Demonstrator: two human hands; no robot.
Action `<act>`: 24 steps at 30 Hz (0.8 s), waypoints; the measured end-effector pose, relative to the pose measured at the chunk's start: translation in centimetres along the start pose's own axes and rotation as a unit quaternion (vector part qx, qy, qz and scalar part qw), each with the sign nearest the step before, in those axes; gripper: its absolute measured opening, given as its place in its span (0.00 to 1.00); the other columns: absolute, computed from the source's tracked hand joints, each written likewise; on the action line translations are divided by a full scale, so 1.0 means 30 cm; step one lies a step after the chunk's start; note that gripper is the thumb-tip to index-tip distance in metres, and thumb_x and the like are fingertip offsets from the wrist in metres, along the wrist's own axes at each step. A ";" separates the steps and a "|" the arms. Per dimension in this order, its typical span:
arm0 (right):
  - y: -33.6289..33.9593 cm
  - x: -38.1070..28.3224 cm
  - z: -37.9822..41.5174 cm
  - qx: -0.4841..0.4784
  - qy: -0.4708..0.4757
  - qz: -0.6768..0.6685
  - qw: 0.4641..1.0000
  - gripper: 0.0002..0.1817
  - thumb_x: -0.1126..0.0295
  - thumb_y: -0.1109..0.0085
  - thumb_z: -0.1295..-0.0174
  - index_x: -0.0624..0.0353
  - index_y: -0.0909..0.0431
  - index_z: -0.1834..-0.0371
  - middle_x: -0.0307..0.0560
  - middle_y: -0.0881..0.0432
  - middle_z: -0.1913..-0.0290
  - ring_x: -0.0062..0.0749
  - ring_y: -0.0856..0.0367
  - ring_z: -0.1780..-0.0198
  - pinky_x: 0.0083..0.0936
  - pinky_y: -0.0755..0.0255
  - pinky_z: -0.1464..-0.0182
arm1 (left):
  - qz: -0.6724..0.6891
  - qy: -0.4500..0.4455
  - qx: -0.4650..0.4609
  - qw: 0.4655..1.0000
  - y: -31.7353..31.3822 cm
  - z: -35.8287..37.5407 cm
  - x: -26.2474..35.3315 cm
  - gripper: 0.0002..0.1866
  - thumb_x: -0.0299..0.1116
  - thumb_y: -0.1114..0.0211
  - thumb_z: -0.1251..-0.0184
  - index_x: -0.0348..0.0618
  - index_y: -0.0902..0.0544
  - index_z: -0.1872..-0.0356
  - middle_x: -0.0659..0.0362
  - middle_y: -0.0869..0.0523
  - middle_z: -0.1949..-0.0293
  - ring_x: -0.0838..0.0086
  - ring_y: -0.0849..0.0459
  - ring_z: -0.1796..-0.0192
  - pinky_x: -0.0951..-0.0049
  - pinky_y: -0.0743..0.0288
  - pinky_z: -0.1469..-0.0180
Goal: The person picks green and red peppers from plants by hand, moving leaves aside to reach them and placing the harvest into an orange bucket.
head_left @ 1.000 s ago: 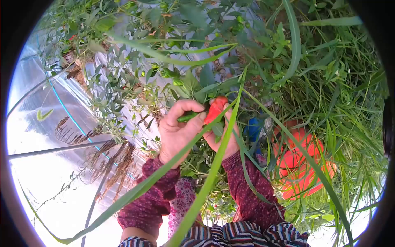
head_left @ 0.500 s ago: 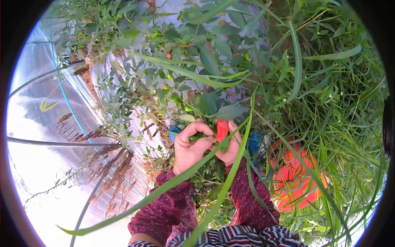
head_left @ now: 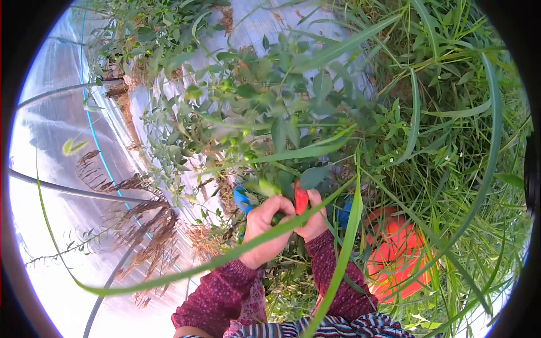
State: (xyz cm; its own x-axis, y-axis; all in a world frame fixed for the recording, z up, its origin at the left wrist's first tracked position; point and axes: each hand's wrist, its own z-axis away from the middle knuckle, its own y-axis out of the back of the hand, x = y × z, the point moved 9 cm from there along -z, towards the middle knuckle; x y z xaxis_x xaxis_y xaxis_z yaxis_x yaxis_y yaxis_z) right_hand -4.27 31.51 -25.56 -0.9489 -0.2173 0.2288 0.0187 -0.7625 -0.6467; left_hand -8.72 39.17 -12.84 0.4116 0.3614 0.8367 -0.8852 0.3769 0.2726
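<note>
My right hand (head_left: 313, 218) is closed on a red pepper (head_left: 301, 198), which points up between its fingers and my left hand. My left hand (head_left: 266, 232) is closed beside it, thumb and forefinger curled together close to the pepper's lower end. Something green (head_left: 276, 218) shows inside the curl of the left fingers; whether it is a pepper, stem or leaf I cannot make out. A long grass blade (head_left: 225, 259) crosses in front of both hands and hides part of the fingers. Pepper plants (head_left: 248, 96) with green leaves grow just beyond the hands.
Blue shapes, probably shoe tips, show left (head_left: 242, 198) and right (head_left: 344, 214) of the hands. A red-orange container (head_left: 397, 281) sits in tall grass (head_left: 451, 169) on the right. Clear plastic sheeting (head_left: 51, 225) with curved poles runs along the left. Pale film (head_left: 270, 22) covers the soil.
The view has shifted, so the plants sit differently in it. Both hands have come slightly lower in view, still together at the red pepper, which is now partly covered by the grass blade.
</note>
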 end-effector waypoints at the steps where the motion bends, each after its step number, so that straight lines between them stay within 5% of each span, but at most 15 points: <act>1: 0.008 0.004 -0.001 0.001 0.001 0.001 1.000 0.14 0.64 0.47 0.39 0.54 0.27 0.52 0.43 0.23 0.53 0.34 0.23 0.52 0.31 0.26 0.52 | -0.015 0.018 -0.020 1.000 0.001 0.005 0.005 0.03 0.21 0.39 0.45 0.38 0.24 0.70 0.66 0.26 0.74 0.84 0.29 0.73 0.81 0.35 0.71; 3: 0.031 -0.016 0.021 0.010 0.053 0.192 0.980 0.14 0.63 0.45 0.39 0.54 0.26 0.52 0.43 0.22 0.54 0.32 0.23 0.53 0.31 0.27 0.51 | -0.002 -0.008 -0.038 0.999 0.017 0.014 0.010 0.04 0.20 0.40 0.43 0.37 0.24 0.67 0.64 0.24 0.73 0.84 0.26 0.71 0.82 0.33 0.70; 4: 0.036 -0.029 0.027 0.011 0.079 0.285 0.955 0.14 0.63 0.44 0.40 0.54 0.26 0.52 0.42 0.22 0.55 0.31 0.23 0.54 0.31 0.27 0.51 | 0.059 0.055 -0.027 0.996 0.031 0.014 -0.029 0.05 0.20 0.41 0.42 0.38 0.25 0.66 0.64 0.24 0.72 0.84 0.25 0.70 0.82 0.32 0.69; 5: 0.080 -0.030 0.015 0.010 0.080 0.285 0.955 0.14 0.63 0.44 0.40 0.54 0.26 0.52 0.42 0.22 0.55 0.31 0.23 0.54 0.31 0.27 0.51 | 0.118 0.117 -0.017 0.986 0.036 0.017 -0.066 0.05 0.20 0.41 0.41 0.38 0.25 0.64 0.64 0.23 0.72 0.84 0.24 0.69 0.83 0.30 0.68; 7: 0.113 0.085 0.006 -0.130 -0.116 -0.065 0.983 0.15 0.62 0.44 0.40 0.53 0.26 0.51 0.42 0.22 0.56 0.30 0.23 0.54 0.32 0.27 0.53 | 0.163 0.116 -0.036 0.979 0.014 0.042 -0.112 0.06 0.20 0.42 0.40 0.39 0.25 0.61 0.66 0.22 0.73 0.83 0.21 0.67 0.83 0.28 0.66; 8: 0.020 0.045 0.034 -0.021 -0.062 0.048 0.997 0.15 0.63 0.44 0.40 0.54 0.26 0.52 0.42 0.22 0.56 0.30 0.22 0.55 0.31 0.25 0.57 | 0.142 0.131 -0.028 0.981 0.019 0.044 -0.128 0.04 0.22 0.42 0.39 0.38 0.25 0.63 0.66 0.22 0.74 0.85 0.23 0.69 0.83 0.30 0.66; 11: 0.039 0.057 0.043 0.042 -0.073 0.059 0.995 0.15 0.63 0.44 0.40 0.57 0.26 0.53 0.42 0.21 0.59 0.30 0.21 0.58 0.30 0.25 0.62 | 0.116 0.155 -0.043 0.980 0.041 0.031 -0.113 0.03 0.23 0.43 0.38 0.39 0.24 0.64 0.67 0.23 0.75 0.86 0.25 0.70 0.83 0.32 0.67; 16: -0.026 0.125 0.042 -0.027 -0.121 0.070 0.990 0.15 0.62 0.42 0.41 0.60 0.24 0.57 0.44 0.19 0.64 0.28 0.20 0.68 0.26 0.26 0.68 | 0.129 0.232 -0.068 0.962 0.086 0.037 -0.138 0.08 0.23 0.46 0.40 0.41 0.22 0.61 0.66 0.24 0.78 0.86 0.30 0.77 0.85 0.38 0.76; 22: -0.033 0.117 0.066 -0.015 -0.099 0.039 0.994 0.12 0.62 0.41 0.41 0.58 0.22 0.61 0.39 0.19 0.67 0.25 0.20 0.66 0.25 0.26 0.65 | 0.305 0.255 -0.078 0.914 0.080 0.038 -0.237 0.10 0.26 0.43 0.41 0.38 0.22 0.59 0.64 0.25 0.82 0.86 0.34 0.83 0.85 0.48 0.85; 24: -0.022 0.116 0.071 -0.002 -0.097 0.040 0.994 0.10 0.63 0.43 0.41 0.58 0.23 0.62 0.40 0.20 0.67 0.26 0.20 0.67 0.26 0.26 0.65 | 0.267 0.278 -0.089 0.918 0.089 0.018 -0.275 0.10 0.26 0.43 0.41 0.38 0.22 0.59 0.63 0.25 0.82 0.85 0.34 0.83 0.85 0.48 0.85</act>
State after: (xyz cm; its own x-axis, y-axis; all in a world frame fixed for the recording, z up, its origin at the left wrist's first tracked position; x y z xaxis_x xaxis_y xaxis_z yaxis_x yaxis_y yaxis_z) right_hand -6.93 29.96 -22.79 -0.8658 -0.3909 0.3123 0.0899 -0.7356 -0.6715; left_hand -14.60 36.75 -18.76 0.0193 0.8960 0.4435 -0.9641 0.1342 -0.2292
